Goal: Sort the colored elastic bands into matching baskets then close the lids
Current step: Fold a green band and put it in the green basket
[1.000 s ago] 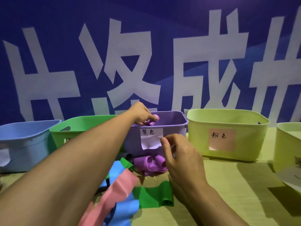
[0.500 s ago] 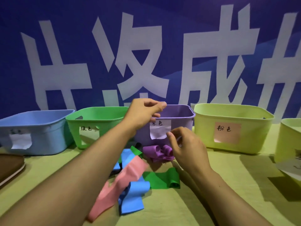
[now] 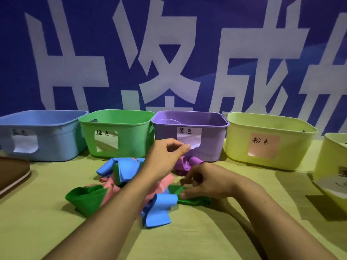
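Elastic bands lie heaped on the yellow-green cloth: blue bands (image 3: pixel 159 212), a pink band (image 3: pixel 161 186), a green band (image 3: pixel 84 197) at the left, another green band (image 3: pixel 197 200) at the right and a purple band (image 3: pixel 195 160). Behind them stand labelled baskets, all without lids: blue (image 3: pixel 47 139), green (image 3: pixel 131 139), purple (image 3: pixel 212 147) and a yellow-green one with a pink label (image 3: pixel 238 143). My left hand (image 3: pixel 165 156) hovers over the pile with loosely curled fingers, holding nothing. My right hand (image 3: pixel 204 182) is down on the right green band, thumb and curled fingers pinching it.
A brown lid (image 3: pixel 11 175) lies at the left edge. Another yellow-green basket (image 3: pixel 330 160) stands at the far right with a white sheet in front of it. A blue banner with white characters closes off the back.
My left hand has come back from the purple basket's rim to above the pile, empty. My right hand has dropped from the purple basket's label onto the right green band.
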{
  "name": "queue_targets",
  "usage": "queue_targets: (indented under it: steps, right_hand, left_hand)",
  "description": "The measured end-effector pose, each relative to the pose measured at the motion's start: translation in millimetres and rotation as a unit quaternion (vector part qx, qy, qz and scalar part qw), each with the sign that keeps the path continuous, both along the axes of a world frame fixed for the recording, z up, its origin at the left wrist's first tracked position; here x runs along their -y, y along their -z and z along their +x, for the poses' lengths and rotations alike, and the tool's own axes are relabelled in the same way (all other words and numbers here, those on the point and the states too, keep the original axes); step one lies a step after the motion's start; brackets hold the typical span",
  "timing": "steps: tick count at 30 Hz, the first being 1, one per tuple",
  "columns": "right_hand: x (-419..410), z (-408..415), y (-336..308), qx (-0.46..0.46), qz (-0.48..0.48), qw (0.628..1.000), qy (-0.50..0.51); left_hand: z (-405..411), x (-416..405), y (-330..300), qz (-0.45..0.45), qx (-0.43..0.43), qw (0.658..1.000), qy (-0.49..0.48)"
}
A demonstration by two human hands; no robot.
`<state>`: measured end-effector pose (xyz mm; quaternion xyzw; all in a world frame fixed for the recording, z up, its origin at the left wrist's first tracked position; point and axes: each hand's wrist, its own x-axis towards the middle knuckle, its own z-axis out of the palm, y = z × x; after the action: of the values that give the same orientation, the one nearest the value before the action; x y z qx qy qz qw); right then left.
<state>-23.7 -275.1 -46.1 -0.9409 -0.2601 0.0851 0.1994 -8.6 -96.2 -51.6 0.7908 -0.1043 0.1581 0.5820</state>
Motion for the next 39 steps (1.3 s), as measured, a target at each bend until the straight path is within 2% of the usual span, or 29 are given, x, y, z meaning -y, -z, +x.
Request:
queue_targets:
  steps: [4, 7, 12, 18, 23, 27, 33, 35, 39]
  right_hand:
    - [-0.6, 1.1, 2.3, 0.012, -0.009, 1.000, -0.001]
    - [4.6, 2.2, 1.5, 0.035, 0.021, 0.999, -0.007]
    - [8.1, 1.2, -1.5, 0.025, 0.206, 0.978, -0.015]
    - [10.6, -2.3, -8.6, -0.007, 0.421, 0.907, 0.012]
    - [7.8, -1.5, -10.0, -0.033, 0.539, 0.841, 0.031]
    - [6.9, -0.8, -9.8, -0.064, 0.606, 0.792, 0.036]
    - [-2.2, -6.7, -10.1, 0.036, 0.576, 0.815, 0.051]
    - [-3.3, -5.8, -8.8, 0.050, 0.571, 0.818, 0.040]
    - [-6.9, 0.2, 0.3, 0.107, 0.505, 0.856, 0.003]
  left_hand:
    - [2.4, -5.2, 10.4, 0.017, -0.003, 1.000, -0.005]
    - [3.1, -6.7, 10.7, 0.014, -0.006, 1.000, 0.002]
    - [-0.5, -6.8, 10.3, -0.006, -0.039, 0.998, 0.055]
    - [-7.4, -9.5, -2.8, 0.040, -0.024, 0.993, 0.105]
    - [-11.7, -8.4, -7.5, -0.055, -0.109, 0.981, 0.149]
    - [-9.2, -8.4, -8.2, -0.109, -0.148, 0.975, 0.124]
    - [-13.1, -10.1, -11.3, -0.132, -0.238, 0.959, 0.083]
    - [-15.7, -8.3, -15.0, -0.170, -0.251, 0.948, 0.092]
    - [-19.5, -5.8, -23.6, -0.258, -0.236, 0.928, 0.126]
